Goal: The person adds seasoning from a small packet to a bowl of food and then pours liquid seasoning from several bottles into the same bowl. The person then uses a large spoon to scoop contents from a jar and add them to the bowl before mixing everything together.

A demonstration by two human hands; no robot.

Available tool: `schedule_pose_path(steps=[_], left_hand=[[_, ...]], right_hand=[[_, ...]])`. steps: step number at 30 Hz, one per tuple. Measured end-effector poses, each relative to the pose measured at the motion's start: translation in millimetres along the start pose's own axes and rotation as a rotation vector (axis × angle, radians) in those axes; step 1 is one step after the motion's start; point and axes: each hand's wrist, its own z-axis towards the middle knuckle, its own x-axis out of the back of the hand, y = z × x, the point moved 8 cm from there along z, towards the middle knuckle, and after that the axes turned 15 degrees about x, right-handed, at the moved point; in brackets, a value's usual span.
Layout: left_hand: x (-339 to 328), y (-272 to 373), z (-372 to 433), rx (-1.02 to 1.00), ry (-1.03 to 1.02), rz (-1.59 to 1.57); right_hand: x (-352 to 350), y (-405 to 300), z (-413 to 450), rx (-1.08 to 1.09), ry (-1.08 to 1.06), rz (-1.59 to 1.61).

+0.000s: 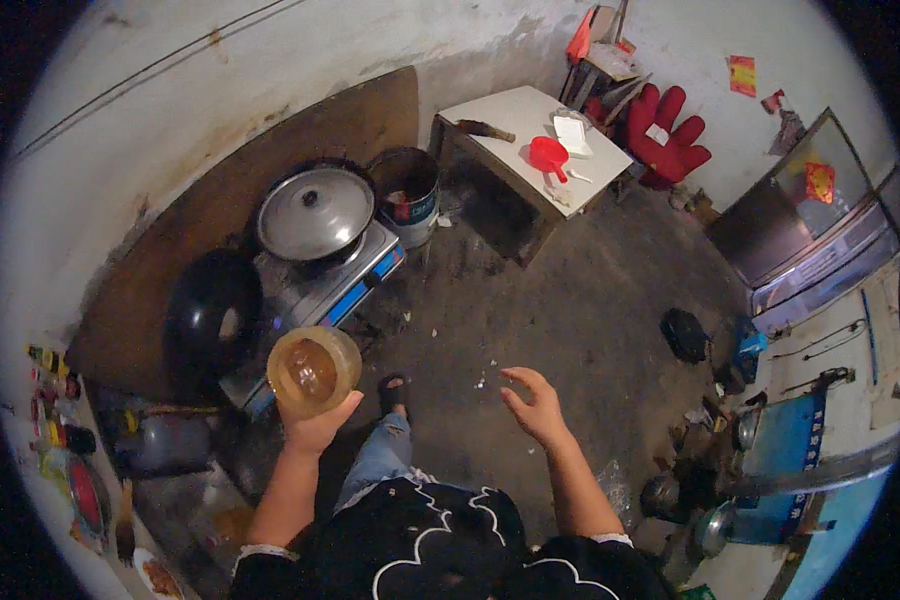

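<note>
My left hand (319,424) grips a translucent yellowish container (279,367) by its side. It looks like a round bowl or jar, seen from above, with an amber-brown, shiny middle; whether that is liquid or the bottom I cannot tell. Over the bare floor (480,300), my right hand (534,405) is held with its fingers apart and nothing in them. Beyond the container stands a two-burner gas stove (352,296). A wok with a domed metal lid (316,214) sits on its far burner, and a large black pan (214,315) is at the near end.
A bucket (412,214) stands past the stove. On a white-topped table (510,112) lie a red plastic ladle (547,154), an opened foam box (571,136) and a brush (486,130). A red hand-shaped chair (664,139) is behind. At left, a ledge holds a plate of food (157,576).
</note>
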Motion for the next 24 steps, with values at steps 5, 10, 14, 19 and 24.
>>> schedule_pose_path(steps=[5, 10, 14, 19, 24], left_hand=[[-89, -6, 170, -0.149, -0.076, -0.075], [-195, -26, 317, -0.104, -0.106, -0.144], [-307, -46, 425, -0.039, -0.211, -0.037], [-450, -107, 553, 0.005, -0.237, 0.121], [-564, -94, 589, -0.071, -0.194, 0.342]], right_hand=[[50, 55, 107, -0.089, 0.119, -0.096], [112, 120, 200, -0.24, 0.114, -0.162], [170, 245, 278, -0.294, 0.203, -0.139], [251, 502, 382, -0.367, 0.311, -0.09], [261, 747, 465, -0.481, 0.169, -0.075]])
